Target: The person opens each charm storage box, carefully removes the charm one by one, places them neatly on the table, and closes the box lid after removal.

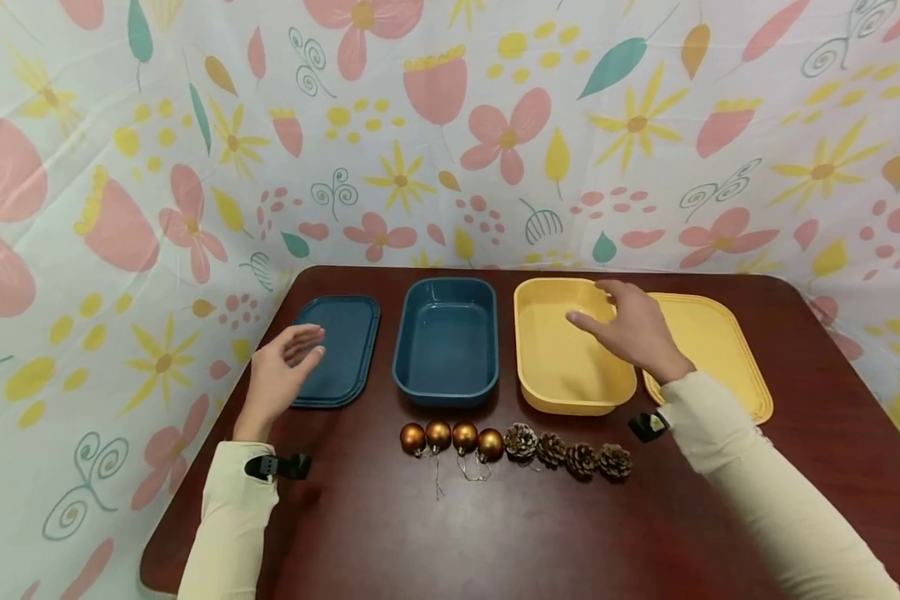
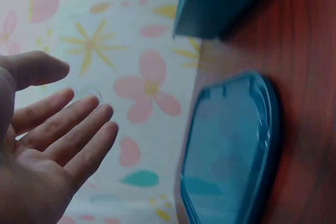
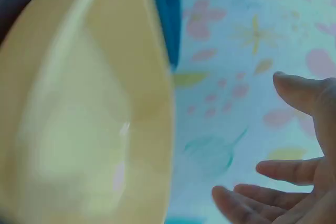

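Note:
My left hand (image 1: 279,375) hovers by the left edge of a flat blue lid (image 1: 345,350), fingers loosely extended and holding nothing. The left wrist view shows its palm and spread thumb, apart from the lid (image 2: 226,145). Over the right side of a yellow container (image 1: 562,350) is my right hand (image 1: 633,325), thumb and fingers apart with nothing between them. A blue container (image 1: 447,342) stands between the blue lid and the yellow container. The yellow lid (image 1: 708,350) lies on the right, partly hidden behind my right hand and sleeve.
Several copper-coloured ball ornaments (image 1: 465,437) with strings lie in a row before the containers. Several pine cones (image 1: 581,458) continue that row to the right. A flower-patterned cloth (image 1: 495,167) hangs behind and left of the dark wooden table (image 1: 420,542).

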Demonstrator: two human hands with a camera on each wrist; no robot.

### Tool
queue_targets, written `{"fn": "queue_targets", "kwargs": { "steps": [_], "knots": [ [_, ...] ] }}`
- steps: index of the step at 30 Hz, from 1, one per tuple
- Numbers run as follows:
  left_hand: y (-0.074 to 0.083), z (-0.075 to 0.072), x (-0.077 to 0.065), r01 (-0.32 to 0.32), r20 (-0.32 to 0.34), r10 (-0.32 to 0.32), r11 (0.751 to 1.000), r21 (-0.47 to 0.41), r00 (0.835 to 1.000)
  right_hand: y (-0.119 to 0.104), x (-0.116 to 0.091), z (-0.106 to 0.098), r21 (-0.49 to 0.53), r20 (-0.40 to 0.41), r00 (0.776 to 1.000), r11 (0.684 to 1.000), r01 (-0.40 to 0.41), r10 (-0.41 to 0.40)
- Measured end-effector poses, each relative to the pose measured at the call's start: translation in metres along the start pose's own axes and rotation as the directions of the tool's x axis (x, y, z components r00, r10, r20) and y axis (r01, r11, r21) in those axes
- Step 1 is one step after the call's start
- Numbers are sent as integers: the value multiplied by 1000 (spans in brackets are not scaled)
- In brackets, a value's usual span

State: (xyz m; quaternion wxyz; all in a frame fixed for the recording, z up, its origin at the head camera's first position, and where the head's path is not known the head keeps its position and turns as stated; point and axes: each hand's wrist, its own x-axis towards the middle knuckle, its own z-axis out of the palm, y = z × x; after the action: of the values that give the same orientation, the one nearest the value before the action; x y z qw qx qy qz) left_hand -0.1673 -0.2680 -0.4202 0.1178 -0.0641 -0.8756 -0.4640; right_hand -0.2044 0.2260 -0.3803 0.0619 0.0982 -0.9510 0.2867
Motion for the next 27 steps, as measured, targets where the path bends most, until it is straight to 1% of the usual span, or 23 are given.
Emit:
{"fn": "queue_targets", "kwargs": {
  "steps": [2, 5, 8, 11, 15, 18, 20, 22, 24, 27],
  "knots": [
    [-6, -4, 4, 33, -37, -33, 999, 3, 999, -16, 10, 4, 61, -21, 1000, 998, 22, -21],
    [-15, -9, 11, 74, -80, -73, 997, 5, 994, -40, 24, 16, 174, -6, 1000, 984, 26, -25],
    [-23, -13, 15, 106, -89, -104, 994, 13, 991, -66, 35, 32, 281, 27, 999, 960, 15, -24],
    [-34, -18, 15, 155, -79, -151, 987, 49, 985, -96, 43, 55, 381, 65, 997, 925, 8, -36],
    [-49, -23, 17, 230, -83, -222, 968, 103, 971, -144, 48, 93, 508, 161, 986, 860, -48, -41],
    [-57, -25, 23, 268, -95, -255, 950, 160, 962, -175, 48, 120, 566, 248, 966, 820, -87, -68],
    [-61, -24, 27, 285, -97, -270, 937, 204, 958, -192, 46, 137, 585, 297, 950, 804, -103, -95],
    [-64, -24, 30, 297, -92, -283, 924, 241, 955, -204, 43, 152, 588, 338, 934, 801, -113, -117],
    [-68, -23, 32, 307, -67, -300, 915, 263, 951, -214, 40, 166, 579, 368, 922, 806, -126, -120],
    [-74, -21, 32, 316, -2, -328, 910, 269, 945, -225, 35, 183, 541, 396, 911, 831, -131, -115]
  ]
}}
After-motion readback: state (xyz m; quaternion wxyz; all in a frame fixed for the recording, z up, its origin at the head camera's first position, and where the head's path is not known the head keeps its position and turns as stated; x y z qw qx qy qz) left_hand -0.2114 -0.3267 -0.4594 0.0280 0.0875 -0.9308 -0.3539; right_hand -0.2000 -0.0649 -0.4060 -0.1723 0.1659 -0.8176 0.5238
